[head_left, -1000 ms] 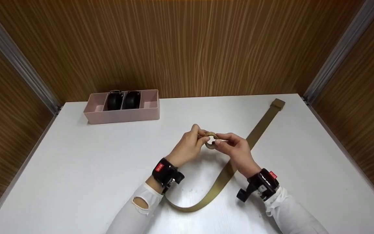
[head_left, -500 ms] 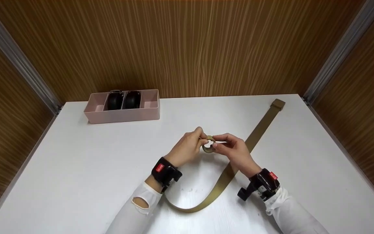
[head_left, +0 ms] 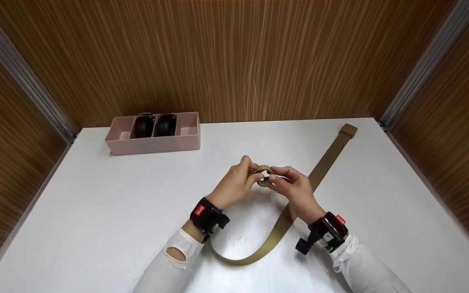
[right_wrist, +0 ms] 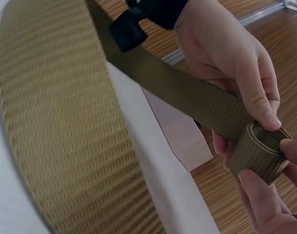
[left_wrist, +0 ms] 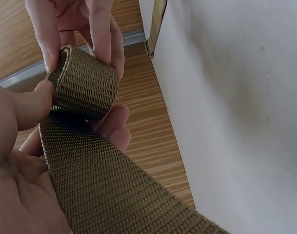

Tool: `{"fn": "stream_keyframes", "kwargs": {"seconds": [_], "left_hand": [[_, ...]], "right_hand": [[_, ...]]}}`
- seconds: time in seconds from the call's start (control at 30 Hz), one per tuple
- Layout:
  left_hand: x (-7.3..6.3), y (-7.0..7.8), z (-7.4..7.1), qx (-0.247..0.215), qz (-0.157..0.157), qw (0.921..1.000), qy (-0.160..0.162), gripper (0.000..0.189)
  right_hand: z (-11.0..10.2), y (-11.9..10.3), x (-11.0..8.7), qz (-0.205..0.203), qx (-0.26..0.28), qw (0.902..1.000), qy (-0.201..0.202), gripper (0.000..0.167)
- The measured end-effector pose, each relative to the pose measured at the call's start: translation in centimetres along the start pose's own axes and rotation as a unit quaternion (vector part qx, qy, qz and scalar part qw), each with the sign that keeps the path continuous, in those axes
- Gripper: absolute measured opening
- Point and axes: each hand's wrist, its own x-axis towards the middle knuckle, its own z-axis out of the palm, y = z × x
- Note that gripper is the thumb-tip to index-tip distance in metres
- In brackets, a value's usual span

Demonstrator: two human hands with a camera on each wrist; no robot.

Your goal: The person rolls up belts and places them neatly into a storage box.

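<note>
With the fingers of your left hand (head_left: 234, 183) and right hand (head_left: 298, 190) pinching the small coil (left_wrist: 87, 80) over mid-bench (head_left: 116, 211), you've just nudged it upward or toward the back edge, and the strap (head_left: 277, 235) trailing near the back-right corner suggests plenty remains unrolled.

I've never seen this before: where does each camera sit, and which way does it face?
Head: worn on the person's head, facing forward and down at the table; left grip, right grip and white sleeves show.
Left wrist: on that wrist, facing the coiled strap; parts of both grips show.
Right wrist: on that wrist, facing the coiled strap; the left grip, a black wristband and part of the right grip show.
Shared: both wrist views show the coiled strap and wood panel.
</note>
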Motion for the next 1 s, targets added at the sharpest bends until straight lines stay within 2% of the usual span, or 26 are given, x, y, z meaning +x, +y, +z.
{"fn": "stream_keyframes", "kwargs": {"seconds": [0.1, 0.2, 0.3, 0.43, 0.53, 0.6, 0.8, 1.0], "left_hand": [[0.0, 0.0, 0.0, -0.002, 0.004, 1.0, 0.007, 0.017], [0.0, 0.0, -0.1, 0.004, 0.014, 0.9999, 0.008, 0.015], [-0.1, 0.0, -0.3, 0.02, 0.028, 0.9994, -0.002, 0.013], [-0.1, -0.1, -0.4, 0.036, 0.045, 0.9981, -0.02, 0.013], [-0.1, -0.2, -0.4, 0.035, 0.048, 0.9978, -0.028, 0.013], [-0.1, -0.2, -0.3, 0.03, 0.044, 0.9982, -0.028, 0.013], [-0.1, 0.1, -0.3, 0.01, 0.01, 0.9998, -0.013, 0.016], [-0.1, 0.2, -0.2, -0.001, -0.026, 0.9996, -0.014, 0.018]], "right_hand": [[0.1, 0.0, 0.0, 0.006, 0.017, 0.9998, 0.002, 0.029], [0.0, -0.1, 0.0, 0.008, 0.001, 0.9999, -0.008, 0.03], [-0.3, -0.4, 0.1, 0.005, -0.053, 0.9982, -0.029, 0.032], [-0.7, -0.7, 0.1, -0.008, -0.142, 0.9881, -0.059, 0.032], [-0.9, -0.7, 0.2, -0.011, -0.163, 0.9841, -0.069, 0.031], [-0.8, -0.7, 0.2, -0.006, -0.15, 0.9867, -0.062, 0.031], [-0.3, -0.4, 0.0, 0.007, -0.066, 0.9976, -0.017, 0.031], [0.3, -0.1, 0.0, 0.022, 0.002, 0.9997, 0.013, 0.028]]}}
